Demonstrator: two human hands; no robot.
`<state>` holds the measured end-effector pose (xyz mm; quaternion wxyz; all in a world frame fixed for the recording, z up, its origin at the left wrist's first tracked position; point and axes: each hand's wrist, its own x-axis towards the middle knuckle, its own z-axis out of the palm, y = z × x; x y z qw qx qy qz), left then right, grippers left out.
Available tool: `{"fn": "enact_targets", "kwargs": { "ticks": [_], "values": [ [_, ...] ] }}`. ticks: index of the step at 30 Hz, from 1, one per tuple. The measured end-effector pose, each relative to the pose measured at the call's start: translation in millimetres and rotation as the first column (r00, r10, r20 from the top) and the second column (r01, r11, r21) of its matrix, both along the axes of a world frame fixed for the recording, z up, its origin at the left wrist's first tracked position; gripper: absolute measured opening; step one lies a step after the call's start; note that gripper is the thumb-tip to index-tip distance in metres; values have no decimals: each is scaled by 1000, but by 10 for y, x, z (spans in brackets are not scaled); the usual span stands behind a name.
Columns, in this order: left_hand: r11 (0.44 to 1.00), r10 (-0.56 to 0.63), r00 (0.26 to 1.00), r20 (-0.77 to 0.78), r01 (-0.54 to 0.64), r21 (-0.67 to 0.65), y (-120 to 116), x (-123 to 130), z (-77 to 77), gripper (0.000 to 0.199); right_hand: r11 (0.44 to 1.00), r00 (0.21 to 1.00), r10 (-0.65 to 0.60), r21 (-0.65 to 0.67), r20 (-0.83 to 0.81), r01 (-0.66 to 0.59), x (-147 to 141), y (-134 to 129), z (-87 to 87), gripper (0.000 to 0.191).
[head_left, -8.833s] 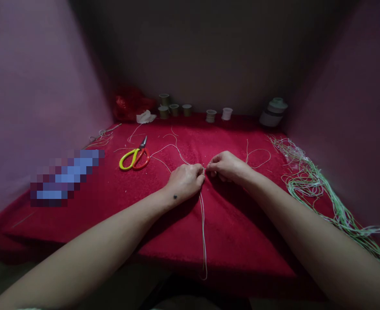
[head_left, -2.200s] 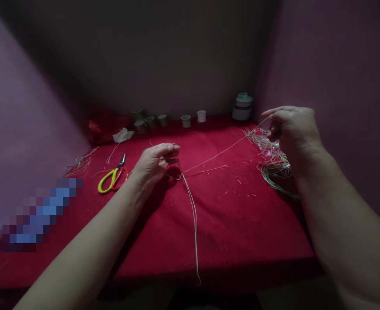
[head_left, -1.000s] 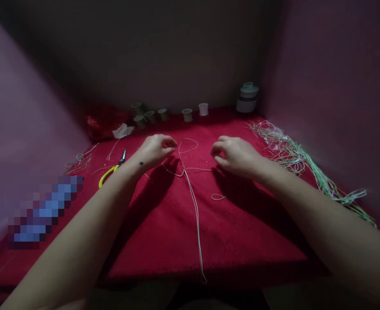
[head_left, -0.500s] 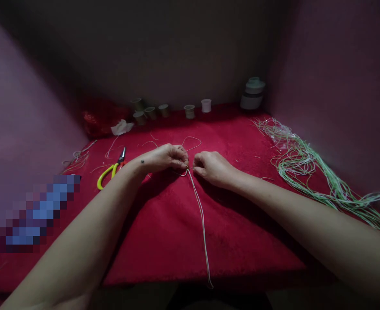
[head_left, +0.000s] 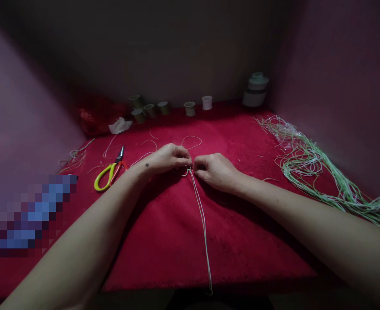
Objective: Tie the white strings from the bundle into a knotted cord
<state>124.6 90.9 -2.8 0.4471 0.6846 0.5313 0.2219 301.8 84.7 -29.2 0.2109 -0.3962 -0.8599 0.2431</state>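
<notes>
Thin pale cord (head_left: 203, 219) hangs down from between my hands, its strands running over the red cloth to the table's front edge. My left hand (head_left: 176, 157) pinches the cord near a small knot, and a short loop curls below its fingertips. Just to the right, my right hand (head_left: 214, 170) is closed, thumb against forefinger, on a cord end beside the same knot. The two hands nearly touch. Fine detail of the knot is too small to make out. Another thin loop of cord lies behind the left hand.
Yellow-and-red handled scissors (head_left: 107, 174) lie left of my left forearm. Several thread spools (head_left: 190, 109), crumpled white tissue (head_left: 120, 125) and a white container (head_left: 255, 90) stand along the back. A bundle of green and white cords (head_left: 325, 172) spreads at right. A pixelated blue object (head_left: 41, 215) is at left.
My fingers have shifted slightly at the knot, and my hands are closer together. A small loop now shows more clearly below the left fingertips. The whole view has moved a little.
</notes>
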Motion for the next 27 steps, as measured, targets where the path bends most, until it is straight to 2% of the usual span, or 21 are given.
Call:
{"fn": "enact_targets", "kwargs": {
  "ticks": [4, 9, 11, 14, 20, 23, 27],
  "values": [
    [999, -13, 998, 59, 15, -37, 7, -46, -14, 6, 1000, 1000, -6, 5, 12, 6, 8, 7, 2, 17],
    [993, 51, 989, 141, -36, -108, 11, -94, -28, 4, 1000, 999, -15, 6, 38, 15, 13, 23, 9, 19],
    [993, 41, 989, 144, -24, -113, 2, -92, -19, 5, 1000, 998, -29, 11, 52, 29, 8, 37, 5, 19],
    [995, 18, 990, 143, -3, -105, -11, -77, 6, 5, 999, 998, -33, -2, 52, 33, -2, 65, -6, 17],
    [989, 63, 985, 162, -40, -142, -59, -3, 120, 7, 996, 998, -51, -73, 21, 52, -10, 108, 4, 14],
    [998, 39, 996, 81, -35, -53, -89, 50, 165, 6, 990, 999, -50, -131, 17, 52, -10, 134, 31, 14],
    [977, -23, 996, -84, 41, 211, -143, 139, 178, 11, 971, 999, -33, -237, -15, 28, -8, 166, 58, 17]
  ]
}}
